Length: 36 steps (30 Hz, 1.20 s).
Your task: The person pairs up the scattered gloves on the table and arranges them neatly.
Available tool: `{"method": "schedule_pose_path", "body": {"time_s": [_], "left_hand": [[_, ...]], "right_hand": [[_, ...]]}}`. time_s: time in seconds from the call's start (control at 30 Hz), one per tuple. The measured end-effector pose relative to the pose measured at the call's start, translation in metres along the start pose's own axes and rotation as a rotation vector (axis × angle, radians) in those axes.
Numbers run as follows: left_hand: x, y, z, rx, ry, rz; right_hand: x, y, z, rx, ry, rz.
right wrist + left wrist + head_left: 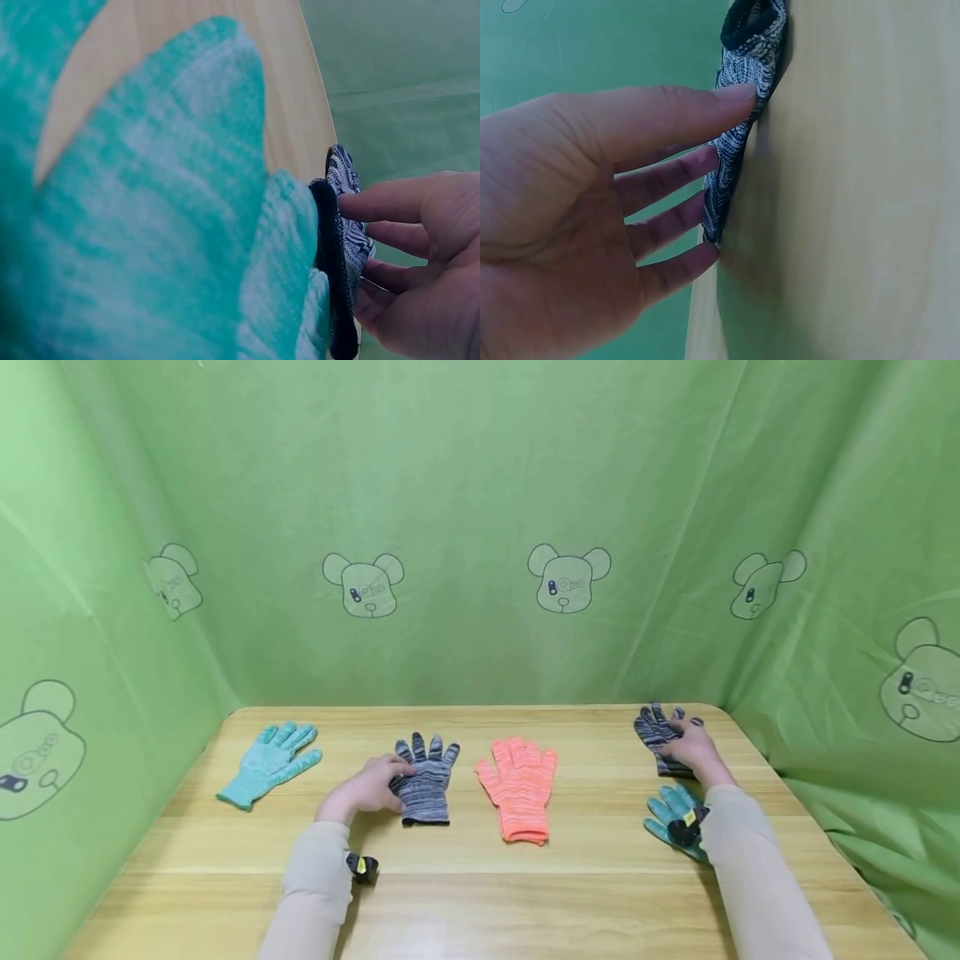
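Observation:
A grey-and-black knitted glove (429,790) lies left of centre on the table, fingers pointing away. My left hand (372,785) rests at its left side; in the left wrist view the thumb and fingertips (739,96) touch the knit, with the fingers only slightly bent. At the far right my right hand (692,748) touches a second grey-and-black glove (654,728), partly covering it. From the right wrist view, its fingers look loosely extended against that glove (349,196). Below the right wrist lies a teal glove (666,812), partly hidden by the wrist camera and sleeve.
An orange-pink glove (523,787) lies in the middle of the wooden table (480,902). A light teal glove (268,764) is at the left, tilted to the right. Green curtains (465,660) with bear prints stand behind the table and along both sides.

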<state>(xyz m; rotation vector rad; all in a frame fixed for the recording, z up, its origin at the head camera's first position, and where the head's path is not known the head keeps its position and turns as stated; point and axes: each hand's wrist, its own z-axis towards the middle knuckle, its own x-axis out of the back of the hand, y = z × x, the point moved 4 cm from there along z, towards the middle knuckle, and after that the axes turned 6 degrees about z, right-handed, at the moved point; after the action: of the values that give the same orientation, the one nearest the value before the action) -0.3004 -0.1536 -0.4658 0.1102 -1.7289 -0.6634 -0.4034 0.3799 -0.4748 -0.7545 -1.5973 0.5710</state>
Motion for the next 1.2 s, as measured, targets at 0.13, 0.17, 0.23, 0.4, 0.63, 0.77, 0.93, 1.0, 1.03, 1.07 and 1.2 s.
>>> {"method": "schedule_pose_path", "body": {"time_s": [0.13, 0.17, 0.23, 0.4, 0.63, 0.77, 0.93, 1.0, 1.03, 1.07, 1.2], "left_hand": [[0.000, 0.003, -0.002, -0.018, 0.004, 0.019], [0.000, 0.003, -0.002, -0.015, 0.001, 0.019], [-0.001, 0.004, -0.003, -0.006, -0.007, 0.024], [-0.004, 0.005, -0.002, 0.023, -0.023, 0.034], [-0.003, 0.009, -0.005, 0.027, -0.038, 0.039], [-0.004, 0.009, -0.005, 0.030, -0.053, 0.044], [-0.004, 0.010, -0.005, 0.033, -0.063, 0.048], [-0.004, 0.011, -0.005, 0.034, -0.067, 0.051], [-0.004, 0.011, -0.005, 0.037, -0.070, 0.054], [-0.004, 0.012, -0.004, 0.037, -0.071, 0.058], [-0.004, 0.014, -0.005, 0.041, -0.079, 0.068]], "right_hand": [[0.001, 0.000, 0.000, -0.021, 0.017, -0.011], [0.001, 0.000, 0.001, -0.026, 0.022, -0.015], [0.001, 0.000, 0.001, -0.032, 0.031, -0.019], [0.000, -0.001, 0.002, -0.029, 0.027, -0.021], [-0.001, -0.003, 0.000, -0.029, 0.031, -0.046], [-0.001, -0.003, 0.000, -0.022, 0.048, -0.060], [-0.001, -0.003, 0.000, -0.012, 0.060, -0.061], [-0.002, -0.002, 0.000, -0.015, 0.066, -0.060], [-0.002, -0.002, 0.000, -0.016, 0.069, -0.057], [-0.002, -0.002, 0.001, -0.018, 0.074, -0.055], [-0.003, -0.003, 0.001, -0.023, 0.087, -0.047]]}}
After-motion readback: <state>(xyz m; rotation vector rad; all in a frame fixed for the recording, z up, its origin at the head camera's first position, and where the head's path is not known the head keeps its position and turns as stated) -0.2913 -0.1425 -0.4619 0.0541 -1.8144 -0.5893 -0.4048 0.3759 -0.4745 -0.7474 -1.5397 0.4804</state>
